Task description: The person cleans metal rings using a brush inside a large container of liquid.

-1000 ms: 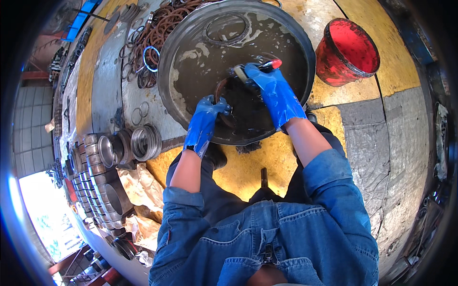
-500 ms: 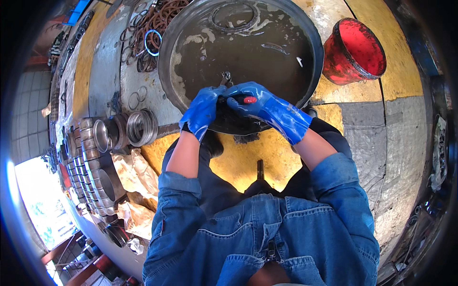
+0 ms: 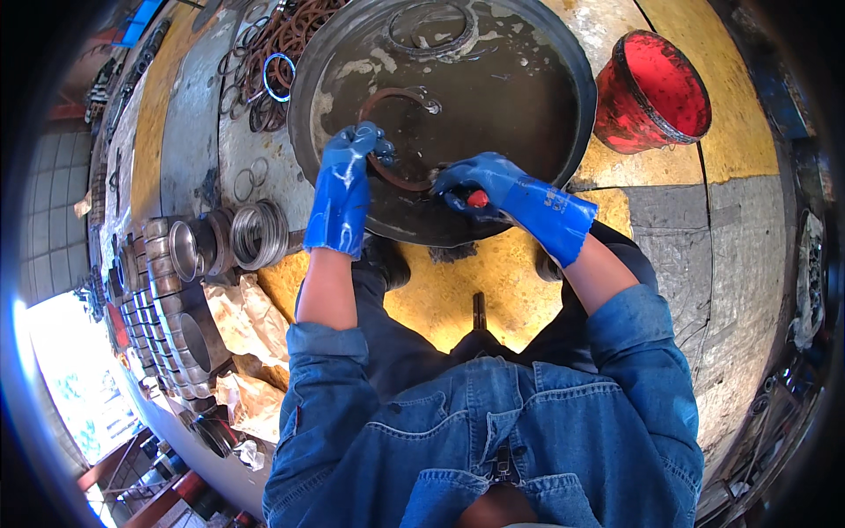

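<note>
Moved apart since earlier, left fingers [image 3: 363,139] pinch a rusty ring [image 3: 399,182] and right fingers [image 3: 459,176] curl around a red-ended tool [image 3: 477,200].

Red bucket [image 3: 627,110], brown paper [image 3: 250,319], perhaps clear plastic [image 3: 805,327]

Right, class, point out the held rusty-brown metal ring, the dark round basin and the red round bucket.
Held rusty-brown metal ring [image 3: 401,181], head view: lower arc.
Dark round basin [image 3: 586,106], head view: right wall.
Red round bucket [image 3: 620,104], head view: outer wall.

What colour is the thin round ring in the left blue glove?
Rusty brown ring, seen best in the head view.
</note>
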The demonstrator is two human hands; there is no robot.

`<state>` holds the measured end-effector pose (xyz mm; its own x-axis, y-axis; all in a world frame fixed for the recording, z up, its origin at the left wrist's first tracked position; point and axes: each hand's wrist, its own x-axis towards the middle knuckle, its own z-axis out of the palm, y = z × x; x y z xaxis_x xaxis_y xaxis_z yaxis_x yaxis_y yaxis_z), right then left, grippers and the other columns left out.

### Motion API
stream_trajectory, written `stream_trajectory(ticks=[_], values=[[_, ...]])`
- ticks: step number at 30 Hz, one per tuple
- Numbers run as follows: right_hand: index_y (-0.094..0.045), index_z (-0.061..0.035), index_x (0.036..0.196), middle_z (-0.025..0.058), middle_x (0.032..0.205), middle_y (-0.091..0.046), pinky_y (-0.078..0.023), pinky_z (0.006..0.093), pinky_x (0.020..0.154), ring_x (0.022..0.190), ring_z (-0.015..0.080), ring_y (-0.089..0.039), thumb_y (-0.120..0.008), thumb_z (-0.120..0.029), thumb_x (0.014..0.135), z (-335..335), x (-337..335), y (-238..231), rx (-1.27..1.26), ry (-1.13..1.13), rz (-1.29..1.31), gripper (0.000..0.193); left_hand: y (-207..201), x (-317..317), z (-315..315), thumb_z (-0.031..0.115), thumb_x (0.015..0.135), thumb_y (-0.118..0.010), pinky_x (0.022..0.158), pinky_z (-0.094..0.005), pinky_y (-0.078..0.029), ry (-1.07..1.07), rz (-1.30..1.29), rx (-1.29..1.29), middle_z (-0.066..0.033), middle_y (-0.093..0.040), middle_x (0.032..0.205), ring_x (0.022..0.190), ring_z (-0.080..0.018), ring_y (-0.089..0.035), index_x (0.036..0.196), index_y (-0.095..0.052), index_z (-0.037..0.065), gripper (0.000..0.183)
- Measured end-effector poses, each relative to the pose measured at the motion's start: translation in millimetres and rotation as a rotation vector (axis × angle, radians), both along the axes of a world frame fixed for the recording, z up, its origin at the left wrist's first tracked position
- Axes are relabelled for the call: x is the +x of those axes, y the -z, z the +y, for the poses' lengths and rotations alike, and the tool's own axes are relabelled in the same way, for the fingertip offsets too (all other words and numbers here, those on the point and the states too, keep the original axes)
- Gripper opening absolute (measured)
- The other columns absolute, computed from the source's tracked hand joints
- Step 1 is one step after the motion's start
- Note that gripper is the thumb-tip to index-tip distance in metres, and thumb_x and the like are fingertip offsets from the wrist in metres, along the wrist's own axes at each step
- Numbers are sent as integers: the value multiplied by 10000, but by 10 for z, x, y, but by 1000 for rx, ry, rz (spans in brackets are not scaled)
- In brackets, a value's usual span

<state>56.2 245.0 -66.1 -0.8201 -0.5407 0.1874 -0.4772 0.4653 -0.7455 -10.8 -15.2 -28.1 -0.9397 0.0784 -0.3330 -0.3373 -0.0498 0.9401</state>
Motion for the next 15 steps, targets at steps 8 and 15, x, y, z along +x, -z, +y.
stream_trajectory(ticks=[8,15], values=[[-765,-90,941,91,873,-747,-552,355,749,795,225,-707,-678,-295,903,86,-169,-61,-244,666,-615,226,89,-24,-62,259,990,-681,677,-320,-559,-74,172,-71,-58,-675,816,717,-166,-643,1053,-651,35,235],[-765,-28,1086,51,919,-757,-546,273,799,840,89,-667,-708,-266,928,-270,133,-370,-601,433,-710,291,-39,4,-16,291,997,-676,612,-286,-492,-139,220,-63,-17,-615,762,659,-129,-569,1024,-649,53,241]])
